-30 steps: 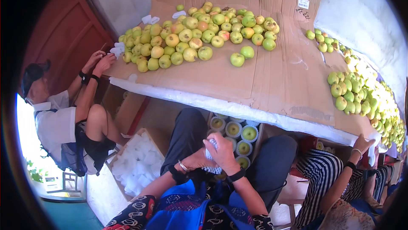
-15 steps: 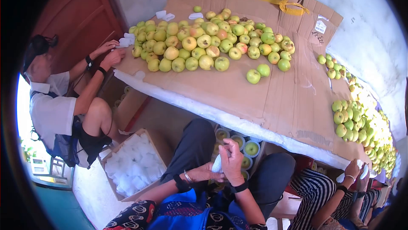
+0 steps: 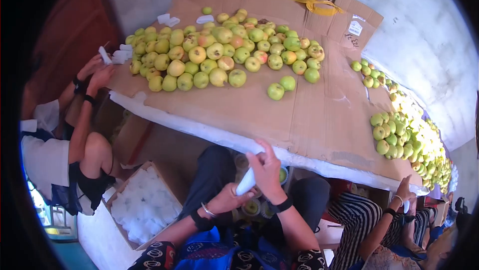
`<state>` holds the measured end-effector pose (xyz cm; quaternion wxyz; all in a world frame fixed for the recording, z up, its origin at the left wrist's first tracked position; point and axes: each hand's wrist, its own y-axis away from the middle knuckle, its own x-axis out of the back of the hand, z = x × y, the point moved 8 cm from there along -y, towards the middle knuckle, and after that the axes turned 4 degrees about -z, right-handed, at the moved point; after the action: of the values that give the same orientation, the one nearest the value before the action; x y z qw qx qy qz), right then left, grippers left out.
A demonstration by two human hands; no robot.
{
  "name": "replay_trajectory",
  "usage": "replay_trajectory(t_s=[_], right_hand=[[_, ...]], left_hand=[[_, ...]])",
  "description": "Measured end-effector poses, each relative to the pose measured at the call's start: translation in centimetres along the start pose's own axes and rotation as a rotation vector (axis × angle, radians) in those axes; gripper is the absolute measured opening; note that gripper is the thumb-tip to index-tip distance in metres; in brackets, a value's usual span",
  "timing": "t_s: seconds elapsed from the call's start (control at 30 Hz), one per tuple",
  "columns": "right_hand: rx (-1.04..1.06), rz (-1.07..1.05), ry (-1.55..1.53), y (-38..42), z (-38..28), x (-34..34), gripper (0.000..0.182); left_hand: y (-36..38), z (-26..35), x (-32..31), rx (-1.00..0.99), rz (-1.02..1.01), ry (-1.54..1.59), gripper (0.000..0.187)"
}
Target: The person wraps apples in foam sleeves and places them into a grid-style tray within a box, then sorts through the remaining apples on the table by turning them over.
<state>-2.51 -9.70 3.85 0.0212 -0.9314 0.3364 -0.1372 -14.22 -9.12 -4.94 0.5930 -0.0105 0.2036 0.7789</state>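
Over my lap, a white foam sleeve (image 3: 245, 182) is held at a slant between my two hands. My left hand (image 3: 227, 200) grips its lower end, fingers wrapped round it. My right hand (image 3: 267, 174) closes at the upper end, thumb against the sleeve and index finger raised. Whether anything is inside the sleeve is hidden. Below my hands, between my knees, apples in foam cups (image 3: 251, 206) are partly covered. A box (image 3: 158, 170) of white foam sleeves (image 3: 144, 205) stands by my left leg.
A cardboard-covered table (image 3: 239, 115) bears a heap of green-yellow apples (image 3: 197, 54), two loose apples (image 3: 282, 87) and another pile (image 3: 414, 140) at right. A co-worker (image 3: 60, 145) at left holds white foam at the table edge. Another person (image 3: 384, 230) sits at right.
The view has turned right, so the scene shifts left. More of the foam sleeve shows between my hands. The left co-worker's hands now lift a white sleeve.
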Motion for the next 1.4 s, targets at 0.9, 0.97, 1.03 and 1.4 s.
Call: replay_trajectory(t_s=[0.9,0.97,1.03,1.4], right_hand=[[-0.072,-0.032,0.411,-17.9,8.3,6.8,0.055],[-0.184,-0.064,0.028,-14.9,7.5,7.1,0.053],[-0.306,-0.086,-0.358,-10.5,5.7,7.3,0.051],[0.084,0.013,-0.679,8.3,-7.6,9.7,0.066]], left_hand=[[3.1,2.6,7.1,-0.27,0.215,-0.177,0.022],[2.9,2.2,6.6,-0.202,0.167,-0.11,0.024],[2.8,4.1,5.3,-0.251,0.182,-0.033,0.025],[3.3,3.1,2.4,-0.325,0.062,0.301,0.019]])
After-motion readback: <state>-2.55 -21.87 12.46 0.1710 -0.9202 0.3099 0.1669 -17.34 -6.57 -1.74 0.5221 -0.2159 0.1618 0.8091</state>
